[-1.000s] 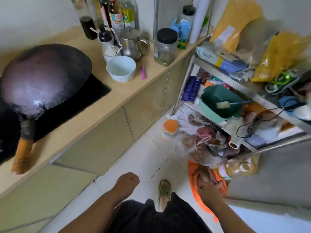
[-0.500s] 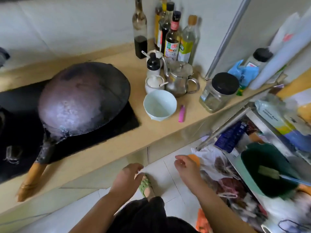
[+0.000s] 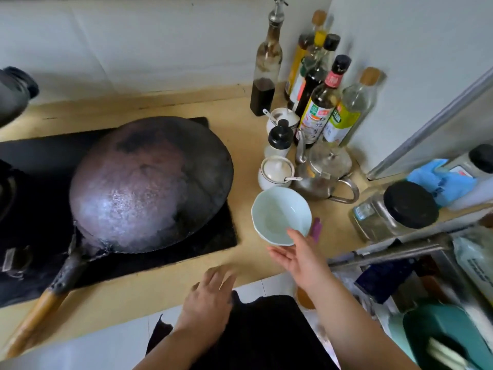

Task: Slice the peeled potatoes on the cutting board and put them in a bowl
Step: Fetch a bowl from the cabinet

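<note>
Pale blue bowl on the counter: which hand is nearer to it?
Right. The right hand, open, reaches the pale blue bowl at its near rim. The left hand is open over the counter edge, apart from it.

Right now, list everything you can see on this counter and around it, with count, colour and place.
wok: one, dark, upside down on the black hob, wooden handle toward the near left
bowl: one, pale blue-green, empty, on the counter right of the wok
lighter: one, purple, just right of the bowl
bottles: about six, dark, yellow and clear, back corner
condiment pots: two, white, in front of the bottles
shaker: one, white with black cap, between the pots
kettle: one, steel, behind the bowl
jar: one, clear with black lid, right end of the counter
green tub: one, lower right shelf
left hand: open, over the counter's front edge
right hand: open, fingertips at the bowl's near rim
</note>
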`<state>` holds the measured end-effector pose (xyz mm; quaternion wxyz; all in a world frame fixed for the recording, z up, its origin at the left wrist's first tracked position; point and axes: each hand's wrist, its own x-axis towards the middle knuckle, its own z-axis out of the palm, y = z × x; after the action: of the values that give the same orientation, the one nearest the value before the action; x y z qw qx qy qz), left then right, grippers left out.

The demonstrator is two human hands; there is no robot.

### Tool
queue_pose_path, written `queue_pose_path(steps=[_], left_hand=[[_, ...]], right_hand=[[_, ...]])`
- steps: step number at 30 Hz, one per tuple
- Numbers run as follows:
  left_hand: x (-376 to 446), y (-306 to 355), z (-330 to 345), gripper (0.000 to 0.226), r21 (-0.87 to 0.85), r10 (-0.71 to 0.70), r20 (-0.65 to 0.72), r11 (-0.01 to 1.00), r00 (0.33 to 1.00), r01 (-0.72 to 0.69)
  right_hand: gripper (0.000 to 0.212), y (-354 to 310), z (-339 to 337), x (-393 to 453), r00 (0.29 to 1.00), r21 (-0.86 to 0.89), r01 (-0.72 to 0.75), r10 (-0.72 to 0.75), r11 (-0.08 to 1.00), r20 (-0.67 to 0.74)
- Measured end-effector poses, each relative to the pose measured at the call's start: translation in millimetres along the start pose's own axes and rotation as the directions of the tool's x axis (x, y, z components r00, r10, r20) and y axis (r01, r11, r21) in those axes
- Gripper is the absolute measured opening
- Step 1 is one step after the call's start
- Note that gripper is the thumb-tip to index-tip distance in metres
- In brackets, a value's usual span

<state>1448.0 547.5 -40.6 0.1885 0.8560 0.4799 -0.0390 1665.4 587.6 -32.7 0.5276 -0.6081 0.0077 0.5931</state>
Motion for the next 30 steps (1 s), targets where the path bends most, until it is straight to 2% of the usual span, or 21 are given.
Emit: queue_pose_path(steps=[3, 6, 8, 10, 12, 14, 15, 17, 19, 22, 24, 27, 30], left_hand=[[0, 5, 2, 0.068, -0.057, -0.045, -0.073, 0.998, 0.996, 0.041], [0, 12, 2, 0.054, -0.106, -0.127, -0.106, 0.988, 0.986, 0.116], [-3, 15, 6, 0.041, -0.232, -0.179, -0.146, 0.962, 0.973, 0.143], [-14, 20, 11, 0.032, -0.359, -0.251, -0.254, 0.921, 0.934, 0.15], [-28, 25, 21, 0.025, -0.426, -0.329, -0.255, 0.883, 0.909, 0.2], [-51, 31, 35, 0.022, -0.508, -0.567, -0.159, 0.749, 0.808, 0.425], [-55, 32, 46, 0.023, -0.532, -0.624, -0.05, 0.677, 0.78, 0.508], [-79, 36, 69, 0.03, -0.512, -0.758, 0.191, 0.465, 0.624, 0.722], [-107, 46, 92, 0.03, -0.496, -0.783, 0.41, 0.24, 0.469, 0.835], [-147, 70, 118, 0.022, -0.584, -0.786, 0.534, -0.076, 0.312, 0.808], [-173, 86, 128, 0.01, -0.599, -0.788, 0.575, -0.222, 0.22, 0.769], [-208, 106, 144, 0.013, -0.626, -0.773, 0.619, -0.374, 0.143, 0.684], [-245, 117, 156, 0.013, -0.651, -0.76, 0.646, -0.5, 0.072, 0.571]], right_hand=[[0.062, -5, 4, 6, 1.0, -0.054, -0.019, 0.018, 0.998, -0.011], [0.08, -7, 3, 9, 1.0, -0.076, 0.006, -0.007, 0.997, -0.016], [0.078, -9, 2, 2, 0.999, -0.237, 0.045, -0.047, 0.971, -0.003], [0.07, -5, -7, -7, 0.995, -0.44, 0.097, -0.078, 0.893, 0.061], [0.058, -4, -18, -24, 0.987, -0.522, 0.129, -0.058, 0.843, 0.15], [0.055, 5, -14, -34, 0.951, -0.666, 0.168, 0.057, 0.727, 0.302], [0.053, 6, -16, -41, 0.943, -0.696, 0.172, 0.087, 0.697, 0.321], [0.046, 21, -9, -45, 0.885, -0.783, 0.199, 0.234, 0.59, 0.401], [0.045, 40, -2, -49, 0.785, -0.852, 0.24, 0.424, 0.465, 0.453], [0.051, 68, 8, -56, 0.671, -0.902, 0.353, 0.604, 0.25, 0.43], [0.058, 90, 13, -61, 0.608, -0.891, 0.427, 0.681, 0.153, 0.409], [0.069, 122, 22, -72, 0.532, -0.86, 0.508, 0.767, 0.051, 0.36], [0.072, 158, 36, -94, 0.494, -0.837, 0.548, 0.803, 0.01, 0.333]])
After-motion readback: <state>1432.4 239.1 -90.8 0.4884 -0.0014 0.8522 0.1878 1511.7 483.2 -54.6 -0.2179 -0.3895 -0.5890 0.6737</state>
